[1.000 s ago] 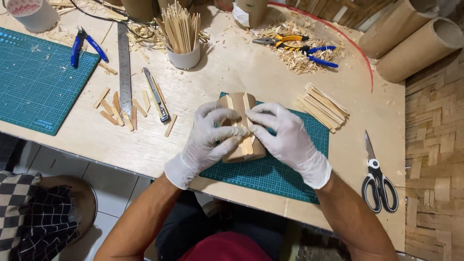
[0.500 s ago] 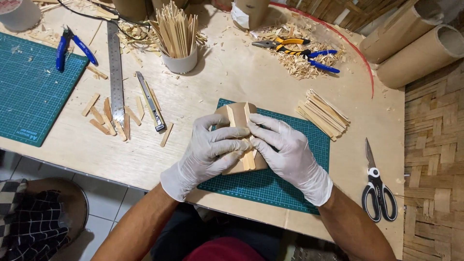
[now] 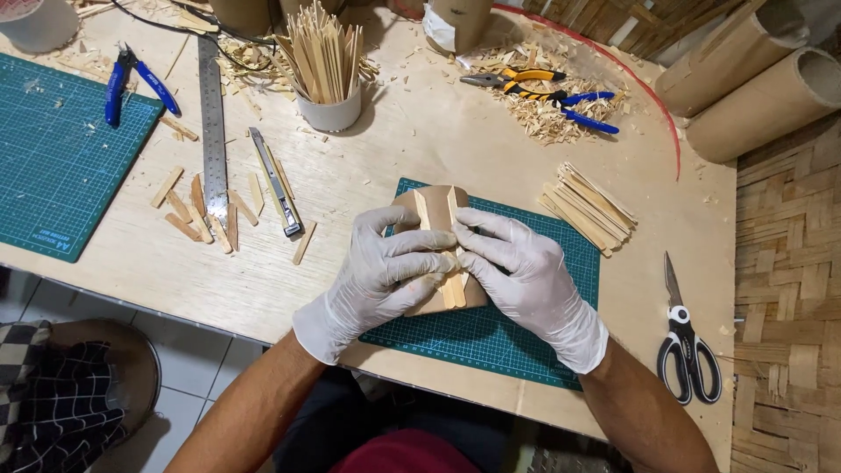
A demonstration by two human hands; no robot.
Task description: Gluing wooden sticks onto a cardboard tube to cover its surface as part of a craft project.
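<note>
Gloved hands meet over a brown card tube (image 3: pixel 435 210) lying on the small green mat (image 3: pixel 517 337). Left hand (image 3: pixel 385 271) wraps its fingers down over the near part of the tube; right hand (image 3: pixel 521 276) presses in from the other side, fingertips touching the left ones on a pale wooden strip (image 3: pixel 454 289) laid along the tube. Both grips are closed on tube and strips together, pinning them rather than lifting them.

The tube looks light and fairly stiff, though thin card of this kind would likely dent under a hard squeeze. The strips look thin, light and springy, probably easy to snap across the grain and apt to slide on the curved card. Holding seems best with flat fingers along a strip's length, the tube steadied from both sides.

Just right of the mat lies a bundle of strips (image 3: pixel 589 206); beyond it, scissors (image 3: pixel 686 342). Left on the worktop (image 3: pixel 394 149) lie a knife (image 3: pixel 276 182), a steel ruler (image 3: pixel 213 123) and loose offcuts (image 3: pixel 201 215). Further back stand a cup of sticks (image 3: pixel 326 70) and pliers (image 3: pixel 543 92) in shavings.
</note>
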